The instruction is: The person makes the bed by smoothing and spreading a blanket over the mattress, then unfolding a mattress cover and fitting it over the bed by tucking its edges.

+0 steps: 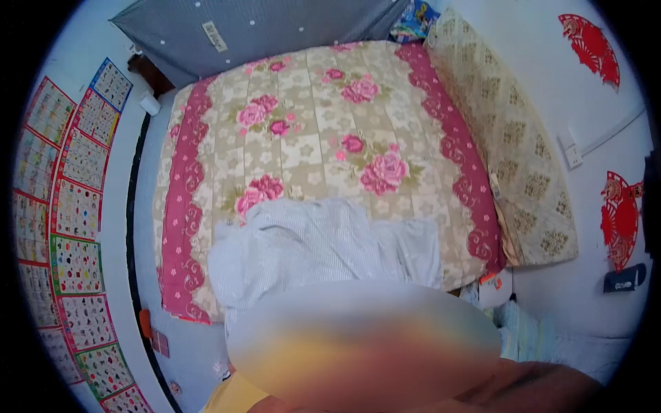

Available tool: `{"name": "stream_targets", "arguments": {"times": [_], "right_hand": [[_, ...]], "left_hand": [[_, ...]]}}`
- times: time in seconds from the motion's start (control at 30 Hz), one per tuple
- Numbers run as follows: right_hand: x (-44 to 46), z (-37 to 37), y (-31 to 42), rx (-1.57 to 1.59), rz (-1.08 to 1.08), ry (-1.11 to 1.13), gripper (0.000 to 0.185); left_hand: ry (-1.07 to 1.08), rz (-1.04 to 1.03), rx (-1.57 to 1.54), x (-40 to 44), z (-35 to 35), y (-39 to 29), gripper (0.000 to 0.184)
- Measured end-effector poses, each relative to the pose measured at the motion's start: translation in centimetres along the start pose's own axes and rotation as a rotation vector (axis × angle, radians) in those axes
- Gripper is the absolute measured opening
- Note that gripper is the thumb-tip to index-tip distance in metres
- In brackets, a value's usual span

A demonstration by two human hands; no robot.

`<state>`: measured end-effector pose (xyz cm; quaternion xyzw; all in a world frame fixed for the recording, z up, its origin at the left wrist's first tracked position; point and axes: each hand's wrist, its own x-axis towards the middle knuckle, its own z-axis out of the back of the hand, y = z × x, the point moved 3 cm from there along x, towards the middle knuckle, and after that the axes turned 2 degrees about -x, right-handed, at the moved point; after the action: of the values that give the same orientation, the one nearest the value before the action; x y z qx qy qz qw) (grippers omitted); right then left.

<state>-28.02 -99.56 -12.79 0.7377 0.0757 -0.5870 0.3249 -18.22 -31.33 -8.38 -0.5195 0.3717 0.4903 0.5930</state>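
A pale grey, finely striped cloth garment [330, 237] lies spread and wrinkled over the near end of the bed [310, 158]. Its lower part runs under a large blurred patch at the bottom of the head view. That patch hides both my left hand and my right hand, so I cannot see their fingers or what they hold. A bare arm [530, 385] shows at the lower right, beside the blur. Some yellow clothing [234, 396] is visible at the lower left.
A patterned mattress or board [523, 165] leans on the right wall, near a wall socket [571, 151]. Learning posters [79, 261] cover the left wall. Grey dotted fabric [261, 34] hangs behind the bed. Striped cloth [523, 330] lies at lower right, by the bed's corner.
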Motion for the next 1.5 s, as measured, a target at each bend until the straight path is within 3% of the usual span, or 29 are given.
{"name": "stream_targets", "arguments": {"times": [0.13, 0.2, 0.27, 0.37, 0.43, 0.5, 0.53, 0.57, 0.63, 0.77, 0.87, 1.13, 1.2, 1.23, 1.27, 1.3, 1.33, 1.4, 1.43, 1.47, 1.5], "right_hand": [[6.3, -5.8, 7.4, 0.147, 0.091, 0.080, 0.049], [9.5, -11.0, 15.7, 0.208, 0.212, 0.157, 0.048], [8.9, -18.3, 28.8, 0.282, 0.407, 0.276, 0.047], [-6.9, -30.1, 52.2, 0.387, 0.789, 0.487, 0.046], [-26.8, -34.7, 62.3, 0.463, 1.093, 0.629, 0.045], [-46.9, -33.9, 62.4, 0.468, 1.531, 0.816, 0.040], [-55.2, -32.8, 58.8, 0.525, 1.738, 0.887, 0.037], [-59.6, -31.2, 59.8, 0.574, 1.833, 0.925, 0.037], [-66.4, -29.6, 57.1, 0.588, 1.869, 0.929, 0.036], [-70.2, -25.5, 63.4, 0.567, 1.899, 1.013, 0.032], [-66.0, -24.7, 62.2, 0.466, 1.751, 0.791, 0.032], [-57.5, -20.7, 57.5, 0.333, 1.434, 0.454, 0.036], [-53.0, -20.3, 56.1, 0.281, 1.318, 0.367, 0.037], [-47.8, -18.9, 58.9, 0.177, 1.228, 0.484, 0.033], [-45.2, -18.5, 56.5, 0.150, 1.258, 0.378, 0.031], [-41.4, -18.1, 55.5, 0.102, 1.170, 0.480, 0.029], [-38.4, -17.6, 53.0, 0.032, 1.166, 0.457, 0.028], [-35.6, -18.4, 45.4, 0.067, 1.054, 0.397, 0.035], [-31.3, -17.9, 44.7, 0.086, 1.017, 0.340, 0.037], [-25.2, -16.9, 44.9, 0.126, 0.911, 0.463, 0.039], [-25.7, -17.4, 40.2, 0.185, 0.841, 0.464, 0.042]], "left_hand": [[0.012, -0.319, 0.087, 3.2, -4.2, -14.3, 0.057], [-0.036, -0.639, 0.152, 1.9, -6.1, -28.2, 0.056], [-0.148, -0.996, 0.171, -4.0, -6.9, -43.7, 0.056], [-0.344, -1.508, -0.035, -23.9, -4.5, -63.3, 0.055], [-0.331, -1.798, -0.317, -40.1, -1.0, -68.5, 0.055], [-0.216, -2.016, -0.582, -53.1, 3.0, -68.0, 0.055], [-0.164, -2.096, -0.679, -57.6, 4.9, -66.5, 0.054], [-0.125, -2.159, -0.752, -60.8, 6.8, -64.8, 0.054], [-0.101, -2.201, -0.845, -64.1, 9.9, -62.3, 0.054], [-0.105, -2.111, -0.946, -63.5, 14.4, -60.1, 0.053], [-0.156, -2.001, -0.934, -60.4, 16.9, -59.4, 0.053], [-0.185, -1.940, -1.069, -58.3, 25.0, -58.2, 0.052], [-0.217, -1.886, -1.058, -54.8, 27.1, -57.8, 0.052], [-0.244, -1.848, -1.053, -52.2, 28.7, -57.5, 0.052], [-0.289, -1.814, -1.002, -47.8, 32.7, -57.9, 0.052], [-0.354, -1.784, -0.938, -43.0, 35.9, -58.0, 0.052], [-0.279, -1.627, -1.174, -43.6, 32.0, -51.6, 0.053], [-0.251, -1.559, -1.178, -42.1, 31.2, -45.5, 0.045], [-0.180, -1.658, -1.103, -38.0, 35.1, -45.9, 0.042], [-0.347, -1.632, -1.013, -34.9, 38.2, -44.8, 0.043], [-0.438, -1.584, -1.011, -32.5, 39.6, -42.3, 0.043]]}}
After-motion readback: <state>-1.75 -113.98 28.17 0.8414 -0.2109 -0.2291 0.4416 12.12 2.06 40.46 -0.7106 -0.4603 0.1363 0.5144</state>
